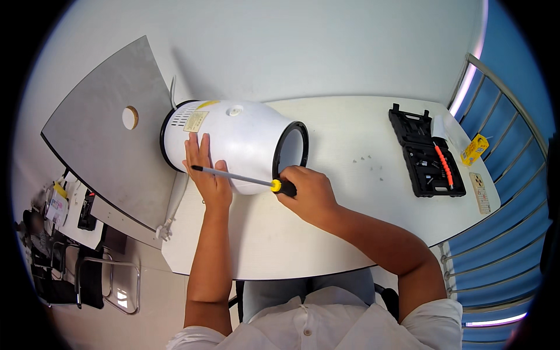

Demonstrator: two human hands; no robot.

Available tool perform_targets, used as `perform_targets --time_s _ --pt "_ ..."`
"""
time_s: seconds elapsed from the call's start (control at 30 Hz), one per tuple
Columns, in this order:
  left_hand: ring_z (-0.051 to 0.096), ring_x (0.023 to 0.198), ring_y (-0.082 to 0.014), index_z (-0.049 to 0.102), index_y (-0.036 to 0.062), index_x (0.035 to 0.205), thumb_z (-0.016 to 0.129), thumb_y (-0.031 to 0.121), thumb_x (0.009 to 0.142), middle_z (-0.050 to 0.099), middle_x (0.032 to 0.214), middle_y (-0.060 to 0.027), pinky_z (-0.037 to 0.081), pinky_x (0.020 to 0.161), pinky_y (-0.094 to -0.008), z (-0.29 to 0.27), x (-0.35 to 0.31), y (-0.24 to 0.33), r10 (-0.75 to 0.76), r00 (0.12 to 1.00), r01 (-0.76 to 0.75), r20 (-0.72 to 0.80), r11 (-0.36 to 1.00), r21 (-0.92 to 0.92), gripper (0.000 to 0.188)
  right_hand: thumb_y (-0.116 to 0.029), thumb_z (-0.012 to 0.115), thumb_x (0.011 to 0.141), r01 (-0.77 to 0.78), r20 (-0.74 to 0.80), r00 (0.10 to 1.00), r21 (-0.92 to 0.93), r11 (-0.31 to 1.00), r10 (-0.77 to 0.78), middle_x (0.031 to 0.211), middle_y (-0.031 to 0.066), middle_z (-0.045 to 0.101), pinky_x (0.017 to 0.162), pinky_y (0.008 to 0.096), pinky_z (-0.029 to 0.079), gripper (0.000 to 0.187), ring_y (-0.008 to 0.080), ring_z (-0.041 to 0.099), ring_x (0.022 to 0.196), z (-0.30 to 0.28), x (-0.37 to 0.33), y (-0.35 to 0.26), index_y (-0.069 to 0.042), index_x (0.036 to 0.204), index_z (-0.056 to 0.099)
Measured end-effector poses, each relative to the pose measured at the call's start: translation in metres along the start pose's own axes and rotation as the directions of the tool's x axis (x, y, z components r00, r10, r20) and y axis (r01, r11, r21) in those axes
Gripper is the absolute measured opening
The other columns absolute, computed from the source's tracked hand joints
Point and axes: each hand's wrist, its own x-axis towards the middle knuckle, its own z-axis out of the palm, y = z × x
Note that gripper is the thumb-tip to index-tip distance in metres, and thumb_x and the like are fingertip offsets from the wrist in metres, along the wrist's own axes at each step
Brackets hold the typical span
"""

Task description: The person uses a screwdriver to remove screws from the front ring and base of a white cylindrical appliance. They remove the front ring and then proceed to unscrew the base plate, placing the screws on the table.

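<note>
White shirt sleeves are showing at the bottom of the frame, and two bare forearms are reaching up from them toward the middle of the picture. Between the arms, a white counter (350, 233) with a curved near edge is filling the centre of the frame. The right hand (309, 192) is curling tightly around the black and yellow handle of a screwdriver (242, 175), whose long thin shaft is pointing left, crossing over the back of the left hand. The left hand (207, 172) is lying flat with fingers spread slightly, pressing on the side of a large white appliance (233, 143). This appliance is lying on its side in the centre left of the frame, resting on the counter; it is rounded and tapered, with black rims at both ends, its narrower open mouth facing right beside the right hand, and a yellowish label near its wider left end. Further right, an open black tool case (426, 154) is lying on the counter, with an orange-handled tool inside. A small yellow box (474, 149) is sitting just beyond it near the right edge. At upper left, a grey panel (99, 128) with a round hole is lying beside the counter.
</note>
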Motion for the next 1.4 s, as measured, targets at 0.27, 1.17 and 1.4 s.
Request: perform_targets --time_s 0.27,1.17,1.4 --pt "0.017 0.145 -0.0363 0.041 0.0111 0.144 0.036 0.046 0.097 0.027 0.155 -0.0134 0.003 0.113 -0.0588 -0.001 0.000 0.000 -0.037 0.999 0.037 0.010 0.999 -0.035 0.059 -0.018 0.075 0.079 -0.051 0.083 0.996 0.107 0.993 0.042 0.084 0.0109 0.063 0.067 0.0340 0.049 0.026 0.0268 0.062 0.074 -0.028 -0.009 -0.001 -0.001 0.093 0.061" --pt "0.025 0.141 -0.0394 0.044 0.0052 0.140 0.035 0.047 0.098 0.034 0.151 -0.0174 0.016 0.114 -0.0502 -0.001 0.002 -0.001 0.044 0.999 -0.045 -0.028 0.999 -0.030 0.060 -0.016 0.070 0.076 -0.353 -0.046 0.875 -0.744 0.568 0.482 0.098 0.0081 0.069 0.084 0.0399 0.051 0.028 0.0281 0.063 0.100 -0.091 0.051 0.253 -0.016 0.104 0.070" --pt "0.024 0.141 -0.0380 0.045 0.0054 0.140 0.036 0.048 0.098 0.035 0.151 -0.0167 0.016 0.114 -0.0494 -0.001 0.002 0.000 0.027 0.999 -0.027 -0.019 0.999 -0.044 0.061 -0.013 0.067 0.078 -0.358 -0.090 0.899 -0.716 0.599 0.429 0.094 0.0107 0.069 0.081 0.0402 0.052 0.021 0.0298 0.066 0.092 -0.095 0.046 0.247 -0.012 0.098 0.070"
